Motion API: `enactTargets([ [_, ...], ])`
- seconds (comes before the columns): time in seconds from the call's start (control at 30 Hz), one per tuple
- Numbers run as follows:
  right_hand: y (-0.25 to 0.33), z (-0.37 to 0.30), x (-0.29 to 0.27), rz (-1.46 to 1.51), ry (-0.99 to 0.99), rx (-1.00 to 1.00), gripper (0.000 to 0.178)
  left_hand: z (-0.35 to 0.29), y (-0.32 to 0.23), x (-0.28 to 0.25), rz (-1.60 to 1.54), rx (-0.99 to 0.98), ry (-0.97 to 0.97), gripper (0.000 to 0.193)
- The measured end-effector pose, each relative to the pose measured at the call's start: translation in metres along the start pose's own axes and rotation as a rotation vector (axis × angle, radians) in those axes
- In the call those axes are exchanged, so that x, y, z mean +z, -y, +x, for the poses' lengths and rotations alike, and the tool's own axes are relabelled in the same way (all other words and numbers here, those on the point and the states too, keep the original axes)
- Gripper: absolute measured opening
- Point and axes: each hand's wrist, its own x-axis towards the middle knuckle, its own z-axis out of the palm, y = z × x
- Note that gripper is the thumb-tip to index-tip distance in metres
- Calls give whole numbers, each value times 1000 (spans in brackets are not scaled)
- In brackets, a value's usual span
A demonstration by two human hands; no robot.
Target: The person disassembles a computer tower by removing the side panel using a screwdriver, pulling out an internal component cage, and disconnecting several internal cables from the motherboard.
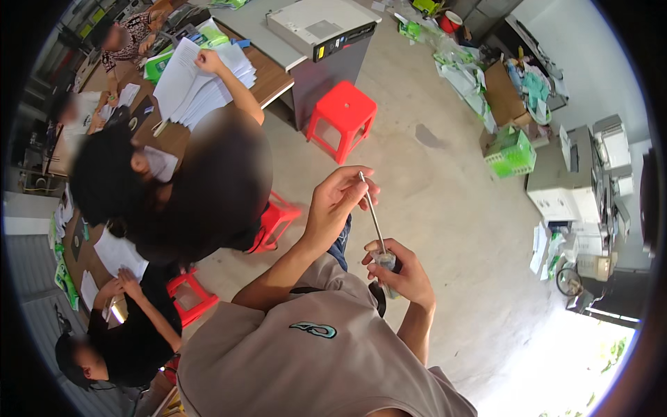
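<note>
My left hand (pixel 339 205) pinches the upper end of a thin, straight metal rod (pixel 375 221) between thumb and fingers. The rod slants down to a small greyish, partly see-through piece (pixel 383 260) that my right hand (pixel 408 274) grips. Whether the rod goes into that piece or only touches it, I cannot tell. My right fingers wrap round the piece and hide much of it. Both hands are in front of my grey-brown shirt, above the concrete floor.
Red plastic stools (pixel 344 115) stand ahead and to the left. Several people sit at brown tables (pixel 274 87) on the left; one person's hand (pixel 208 61) rests on stacked papers (pixel 187 87). A green basket (pixel 511 153), a cardboard box (pixel 504 90) and printers (pixel 566 174) line the right.
</note>
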Motion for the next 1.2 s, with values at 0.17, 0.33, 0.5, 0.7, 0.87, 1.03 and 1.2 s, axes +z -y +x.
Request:
enactTargets([
  [0.17, 56, 79, -139, -161, -83, -81, 45, 158, 46, 40, -139, -62, 10, 25],
  [0.33, 125, 188, -245, -196, 42, -34, 47, 294, 32, 38, -34, -23, -45, 29],
  [0.5, 78, 301, -364, -485, 80, 195, 39, 323, 200, -45, 526, -366, -152, 41],
  [0.7, -63, 468, -514, -933, 60, 114, 42, 325, 298, -107, 847, -1333, -11, 69],
  [0.87, -25, 612, -599, -1071, 189, -10, 44, 393, 367, -72, 961, -1142, -204, 57],
  [1.03, 56, 672, -628, -935, 387, 119, 40, 446, 282, 2, 718, -1150, -507, 34],
  [1.2, 54, 757, -670, -636, 593, 117, 40, 469, 286, -4, 604, -891, -503, 12],
])
